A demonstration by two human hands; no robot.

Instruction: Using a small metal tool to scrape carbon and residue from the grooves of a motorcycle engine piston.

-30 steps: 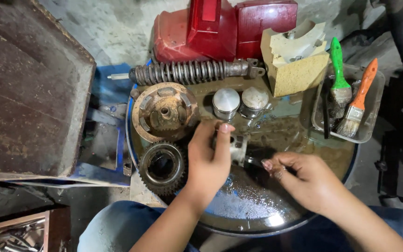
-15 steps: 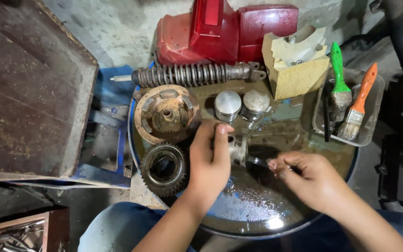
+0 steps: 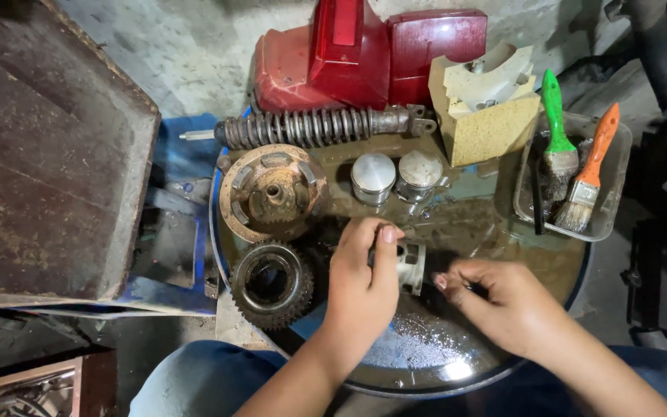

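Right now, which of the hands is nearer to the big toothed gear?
Left. The left hand holds a small metal cylinder just right of the toothed gear; the right hand sits farther right.

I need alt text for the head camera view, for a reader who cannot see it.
Seen from above, a left hand holds a small metal cylinder over a round oily tray, the right hand close beside it. Around them lie two gears, two pistons, a coil spring and two brushes.

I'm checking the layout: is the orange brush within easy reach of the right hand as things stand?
Probably yes. The orange brush lies open in the tray beyond the right hand, nothing between, though its fingers already pinch something small.
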